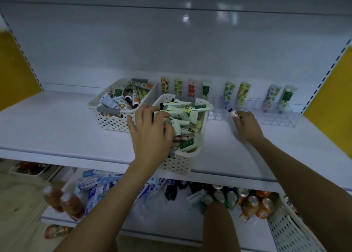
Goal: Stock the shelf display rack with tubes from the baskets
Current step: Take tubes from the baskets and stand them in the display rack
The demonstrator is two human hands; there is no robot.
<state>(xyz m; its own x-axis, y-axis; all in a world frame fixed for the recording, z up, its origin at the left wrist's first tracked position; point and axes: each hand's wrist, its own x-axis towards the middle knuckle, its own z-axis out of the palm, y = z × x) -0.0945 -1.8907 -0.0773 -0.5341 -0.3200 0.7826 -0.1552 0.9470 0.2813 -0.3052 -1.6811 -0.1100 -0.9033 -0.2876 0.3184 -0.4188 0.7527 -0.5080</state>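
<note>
Shelf [57, 122]: white, carrying two baskets and a clear rack; yellow panels flank it on both sides.
Rear basket [114, 121]: white and perforated, at the left, filled with mixed patterned tubes lying loose.
Front basket [179, 165]: white and perforated, just right of the rear one and nearer the shelf edge, heaped with pale green tubes [182, 108].
Left hand [150, 131]: palm down inside the front basket, its grip curled onto the pale green tubes; whether one is actually pinched I cannot tell.
Display rack [266, 117]: clear plastic with small compartments, at the back right of the shelf.
Standing tubes [205, 88]: eight upright along the back, four behind the front basket, four in the rack.
Right hand [247, 126]: at the rack's front edge, grip clamped on a small pinkish tube [233, 114] with its dark cap pointing toward the rack.
Lower shelf [171, 219]: bottles, blue-and-white boxes and cans.
</note>
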